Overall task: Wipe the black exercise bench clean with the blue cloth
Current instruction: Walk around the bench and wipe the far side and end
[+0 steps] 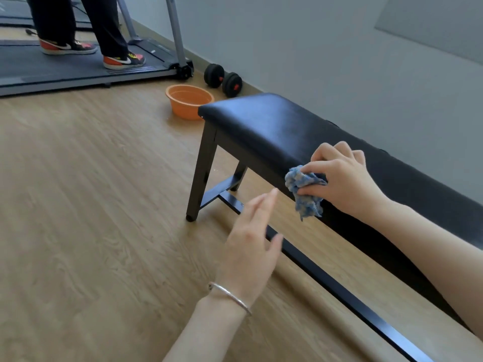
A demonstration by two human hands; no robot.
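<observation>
The blue cloth (304, 190) is bunched up on the front edge of the black bench (274, 126). The right hand (342, 178) grips it, with fingers and thumb curled round it. The left hand (251, 236) is in front of the bench, fingers straight and loose, holding nothing.

To wipe well, I think it helps to spread the cloth flatter, press down, and rub in long lines along the top to the far end.

An orange bowl (189, 100) sits on the floor just past the bench's far end. I cannot tell if water is in it.
</observation>
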